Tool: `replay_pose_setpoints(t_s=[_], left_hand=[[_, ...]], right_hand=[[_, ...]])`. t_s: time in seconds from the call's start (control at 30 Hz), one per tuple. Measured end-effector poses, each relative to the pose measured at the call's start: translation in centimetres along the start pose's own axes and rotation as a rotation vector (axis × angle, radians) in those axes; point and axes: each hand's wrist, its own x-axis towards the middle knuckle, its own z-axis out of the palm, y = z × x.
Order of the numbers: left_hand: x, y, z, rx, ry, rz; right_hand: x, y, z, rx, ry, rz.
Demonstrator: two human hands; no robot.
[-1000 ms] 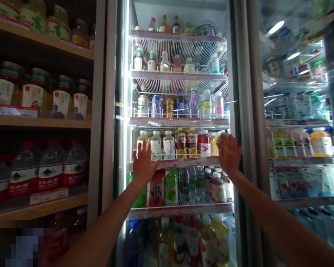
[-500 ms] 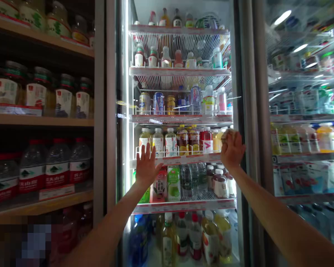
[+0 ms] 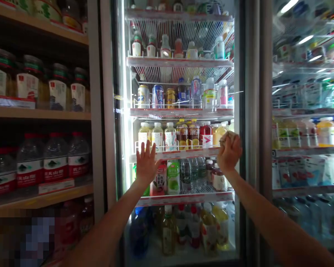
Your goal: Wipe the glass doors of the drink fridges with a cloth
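I see my right hand (image 3: pixel 229 152) clenched on a crumpled cloth (image 3: pixel 226 136) at the right edge of the cooler door (image 3: pixel 240 74), level with my left hand (image 3: pixel 145 164), whose released fingers lie flat on the glass.

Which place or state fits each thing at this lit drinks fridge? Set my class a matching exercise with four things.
1 open left hand
2 right hand
3 clear plastic water bottles with red labels
4 blue metal can

A on the wooden shelf beside the fridge
B fingers spread, palm forward
C in the fridge, on a white wire shelf
D closed on a pale crumpled cloth

Pairs: 1-B, 2-D, 3-A, 4-C
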Motion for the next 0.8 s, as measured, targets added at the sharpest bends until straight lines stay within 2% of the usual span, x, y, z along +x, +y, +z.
replay_pose_setpoints(t_s=[0.03,0.13,0.2,0.23,0.27,0.37,0.4,0.43,0.47,0.5,0.57,0.63,0.67,0.7,0.8], left_hand=[[0.0,0.1,0.0,-0.004,0.004,0.0],[-0.5,0.1,0.0,-0.006,0.007,-0.004],[-1.2,0.0,0.1,0.006,-0.008,0.004],[-1.7,0.0,0.2,0.014,-0.019,0.013],[-2.1,-0.1,0.3,0.02,-0.029,0.023],[-3.2,0.0,0.7,0.03,-0.037,0.03],[-3.3,0.0,0.8,0.032,-0.036,0.024],[-3.4,0.1,0.9,0.034,-0.035,0.019],[-3.4,0.1,0.9,0.037,-0.033,0.015],[-3.4,0.2,0.8,0.039,-0.031,0.013],[-3.3,0.1,0.7,0.045,-0.023,0.018],[-3.3,-0.1,0.7,0.052,-0.018,0.029],[-3.4,-0.2,0.6,0.054,-0.02,0.035],[-3.4,-0.3,0.7,0.055,-0.027,0.04],[-3.5,-0.2,0.8,0.048,-0.052,0.041]], right_hand=[[-0.6,-1.1,0.1,0.025,-0.02,-0.055],[-2.7,-4.8,0.3,0.113,-0.16,-0.429],[-3.3,-5.0,0.2,0.13,-0.227,-0.57],[-3.1,-4.1,0.0,0.122,-0.229,-0.556],[-2.6,-2.8,-0.1,0.104,-0.205,-0.483],[-0.9,0.6,-0.3,0.04,-0.072,-0.107],[-0.7,0.7,-0.3,0.029,-0.049,-0.02],[-0.9,0.2,-0.2,0.029,-0.056,0.005],[-1.4,-0.9,-0.2,0.044,-0.091,-0.038],[-2.3,-2.3,-0.2,0.069,-0.144,-0.139],[-4.1,-5.1,-0.2,0.134,-0.259,-0.407],[-4.9,-6.2,-0.2,0.177,-0.332,-0.596],[-4.7,-5.9,-0.2,0.179,-0.334,-0.613],[-4.1,-5.2,-0.1,0.168,-0.31,-0.573],[-2.1,-2.8,0.1,0.098,-0.117,-0.241]])
